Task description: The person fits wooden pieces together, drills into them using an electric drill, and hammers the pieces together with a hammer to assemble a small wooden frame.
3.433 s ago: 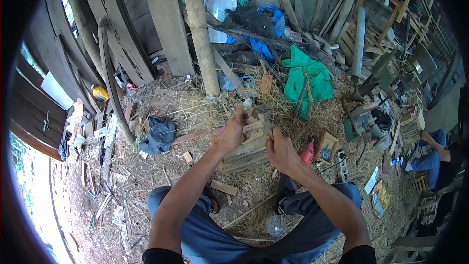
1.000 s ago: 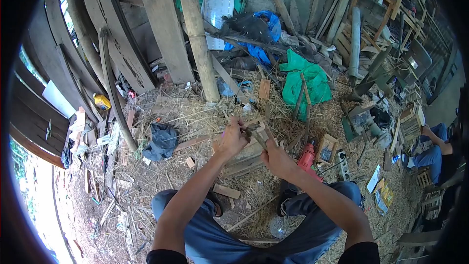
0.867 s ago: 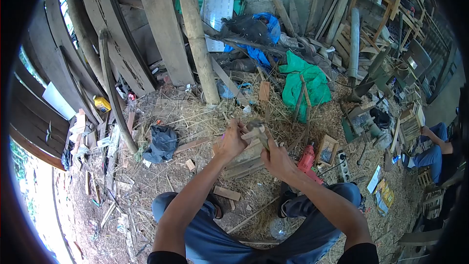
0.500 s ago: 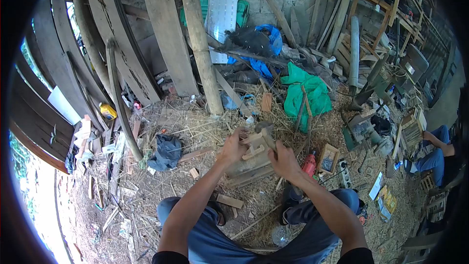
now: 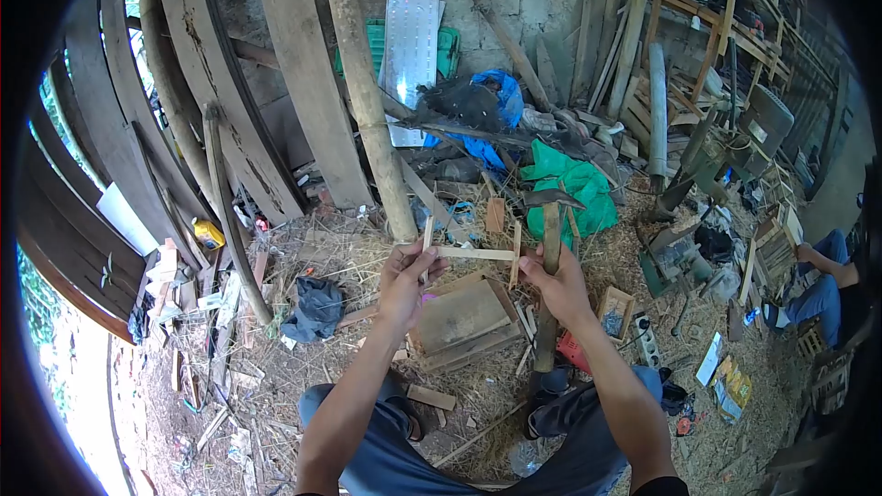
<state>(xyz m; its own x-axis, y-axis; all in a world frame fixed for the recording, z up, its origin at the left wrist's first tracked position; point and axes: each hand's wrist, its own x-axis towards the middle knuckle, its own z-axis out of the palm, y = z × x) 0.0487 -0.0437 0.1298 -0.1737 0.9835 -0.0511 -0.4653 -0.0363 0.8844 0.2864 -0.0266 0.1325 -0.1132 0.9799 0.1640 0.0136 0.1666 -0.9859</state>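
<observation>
A small H-shaped wooden frame [image 5: 473,253] of thin pale strips is held up between both hands. My left hand [image 5: 402,287] pinches its left upright. With thumb and fingers, my right hand [image 5: 560,289] grips the right end of the frame and also a hammer [image 5: 551,234]. The hammer stands upright, its dark metal head at the top and its wooden handle running down below the hand. Below the frame lies a worn wooden block [image 5: 464,312], with the hands apart from it.
A red power tool [image 5: 573,351], a small wooden box [image 5: 616,310] and a power strip [image 5: 648,340] lie to the right. A black plastic bag [image 5: 315,310] sits left. Wood shavings cover the ground. Another person's legs [image 5: 822,276] show at far right.
The frame has been raised off the block and turned, its crossbar now spanning between the hands. The hammer has swung upright in my right hand. My hands have spread apart.
</observation>
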